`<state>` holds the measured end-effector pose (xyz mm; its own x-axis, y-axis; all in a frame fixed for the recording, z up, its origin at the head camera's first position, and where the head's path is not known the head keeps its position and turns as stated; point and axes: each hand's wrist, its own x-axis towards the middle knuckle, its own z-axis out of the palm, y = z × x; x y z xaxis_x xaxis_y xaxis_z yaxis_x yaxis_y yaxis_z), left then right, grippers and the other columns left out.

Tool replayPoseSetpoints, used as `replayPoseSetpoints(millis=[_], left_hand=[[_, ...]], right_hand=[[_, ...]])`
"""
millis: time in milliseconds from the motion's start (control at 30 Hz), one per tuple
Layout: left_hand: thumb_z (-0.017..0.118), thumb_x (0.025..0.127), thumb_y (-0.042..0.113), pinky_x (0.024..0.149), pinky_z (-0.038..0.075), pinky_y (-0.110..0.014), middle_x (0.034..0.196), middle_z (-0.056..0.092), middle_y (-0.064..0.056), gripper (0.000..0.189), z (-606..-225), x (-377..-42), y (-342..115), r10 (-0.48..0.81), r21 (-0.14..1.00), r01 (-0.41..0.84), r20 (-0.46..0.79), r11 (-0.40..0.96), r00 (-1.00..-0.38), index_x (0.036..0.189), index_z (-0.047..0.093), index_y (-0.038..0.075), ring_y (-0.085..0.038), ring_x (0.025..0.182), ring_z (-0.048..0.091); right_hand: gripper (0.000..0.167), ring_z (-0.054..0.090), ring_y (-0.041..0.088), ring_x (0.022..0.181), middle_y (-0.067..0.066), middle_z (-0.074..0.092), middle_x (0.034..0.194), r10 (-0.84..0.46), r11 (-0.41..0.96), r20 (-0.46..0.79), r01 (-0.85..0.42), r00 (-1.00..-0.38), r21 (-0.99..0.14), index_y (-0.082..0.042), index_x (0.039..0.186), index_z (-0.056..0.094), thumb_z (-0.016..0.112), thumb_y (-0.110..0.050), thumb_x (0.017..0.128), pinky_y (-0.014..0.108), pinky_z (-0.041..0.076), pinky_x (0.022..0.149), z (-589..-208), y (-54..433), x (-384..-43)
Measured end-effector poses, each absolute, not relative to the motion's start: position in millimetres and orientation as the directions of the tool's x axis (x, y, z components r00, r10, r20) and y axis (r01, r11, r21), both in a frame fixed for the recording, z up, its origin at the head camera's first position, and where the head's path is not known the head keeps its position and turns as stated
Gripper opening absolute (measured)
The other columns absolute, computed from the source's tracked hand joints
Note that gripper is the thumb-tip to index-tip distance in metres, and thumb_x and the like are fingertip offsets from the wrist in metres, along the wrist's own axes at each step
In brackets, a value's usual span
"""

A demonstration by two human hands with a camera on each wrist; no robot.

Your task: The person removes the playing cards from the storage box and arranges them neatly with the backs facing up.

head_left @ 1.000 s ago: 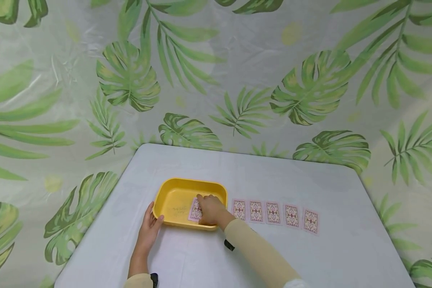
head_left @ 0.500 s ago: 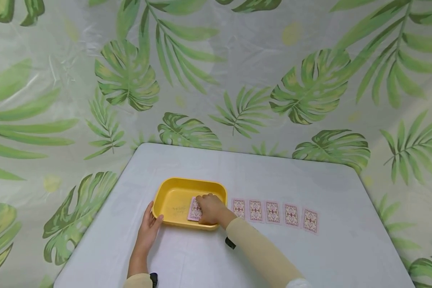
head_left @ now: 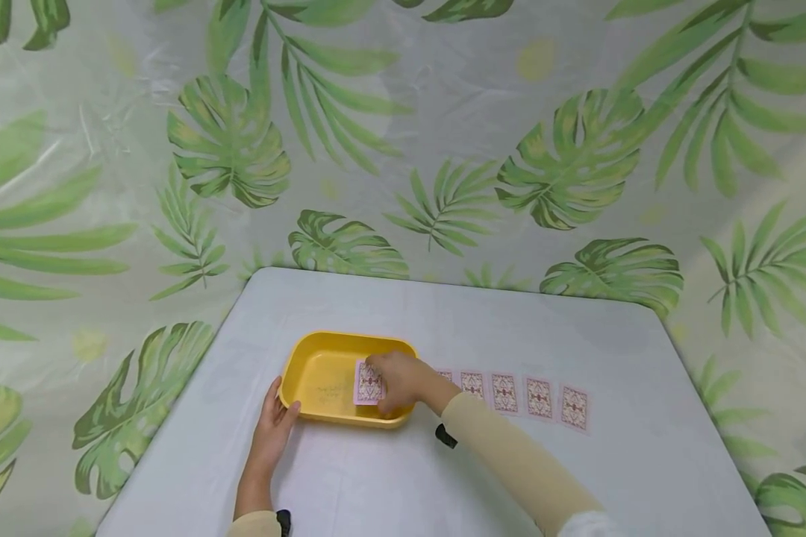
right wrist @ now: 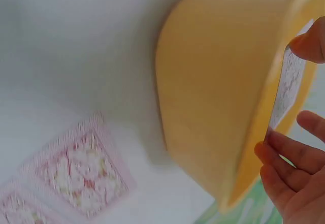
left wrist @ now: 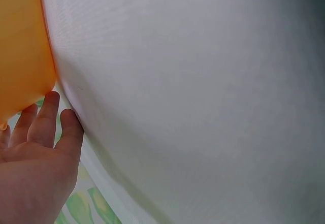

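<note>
A yellow plastic tray [head_left: 322,373] stands on the white table. My left hand [head_left: 273,432] holds its near left corner, thumb and fingers against the rim and outer wall. Fingertips touch the tray's orange-looking wall [left wrist: 23,46] in the left wrist view. Over the tray's right part, my right hand [head_left: 401,379] pinches a pink-bordered playing card [head_left: 368,384] by its edges, patterned back up. The right wrist view has this card [right wrist: 288,84] between thumb and fingertips, just inside the rim; whether others lie under it cannot be told.
Several more playing cards [head_left: 539,397] lie back up in a row on the table [head_left: 483,328], right of the tray. My right forearm [head_left: 510,455] partly covers the cards nearest the tray. A leaf-print curtain [head_left: 443,149] hangs behind the table.
The right hand has lifted slightly, raising the playing card from the tray bottom, and more of the hand's grip shows. The left hand stays on the tray. The head view has shifted a little.
</note>
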<state>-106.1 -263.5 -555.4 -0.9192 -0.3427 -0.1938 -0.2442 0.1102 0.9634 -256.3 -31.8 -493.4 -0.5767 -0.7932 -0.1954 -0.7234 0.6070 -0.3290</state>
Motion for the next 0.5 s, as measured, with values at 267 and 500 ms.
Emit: replayPoseSetpoints(millis=[267,500], left_hand=[[0.053,0.102,0.022,0.114,0.024,-0.049,0.159,0.017,-0.021,0.073,-555.4,-105.5,-263.7,-0.341,0.963,-0.247,-0.197,0.11,-0.919,0.159,0.008,0.02,-0.038,0.144,0.02],[0.054,0.102,0.022,0.115,0.024,-0.049,0.158,0.017,-0.023,0.073,-555.5,-105.3,-263.9,-0.341,0.961,-0.252,-0.201,0.113,-0.918,0.159,0.007,0.021,-0.039,0.144,0.021]], right_hand=[[0.08,0.051,0.023,0.123,0.005,0.057,0.134,-0.796,0.594,-0.186,-0.687,-0.576,-0.418,-0.006,0.139,0.05,0.086,-0.028,0.07,0.036,0.04,0.107,-474.5,-3.1,-260.9],[0.08,0.052,0.025,0.121,0.007,0.057,0.133,-0.795,0.59,-0.153,-0.689,-0.588,-0.421,-0.007,0.14,0.049,0.084,-0.029,0.071,0.038,0.041,0.106,-464.8,20.5,-262.7]])
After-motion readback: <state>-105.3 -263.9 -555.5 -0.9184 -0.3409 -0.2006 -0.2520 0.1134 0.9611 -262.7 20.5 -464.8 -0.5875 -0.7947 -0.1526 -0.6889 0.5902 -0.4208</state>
